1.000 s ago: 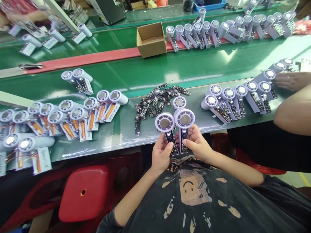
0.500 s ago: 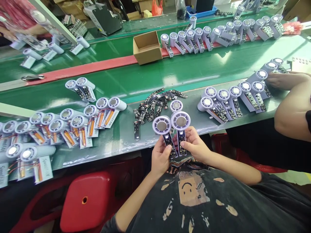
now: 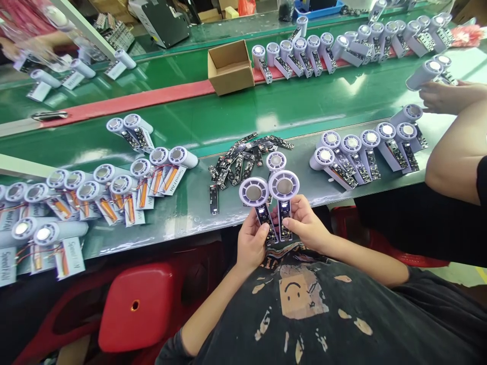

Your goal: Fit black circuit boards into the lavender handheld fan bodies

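My left hand (image 3: 252,242) is closed round the handle of one lilac fan unit (image 3: 254,192), its thumb on the black circuit board set in the handle. Beside it my right hand (image 3: 307,223) grips a second lilac fan unit (image 3: 283,186) by the handle, thumb on that board. The two round heads stand side by side, facing up. Just beyond them a third fan unit (image 3: 276,161) rests on the table, partly hidden. A heap of loose black circuit boards (image 3: 239,163) lies behind, with a single board (image 3: 213,199) to its left.
Fan units with orange parts and wires (image 3: 122,185) crowd the table at left. More units (image 3: 351,144) stand at right, near a co-worker's hand (image 3: 441,96) holding units. An open cardboard box (image 3: 230,68) sits on the green line. A red stool (image 3: 137,306) is below.
The co-worker's hand at right has moved up and away over the green line with fan units in it. My hands keep their holds almost unmoved; the view has shifted slightly.
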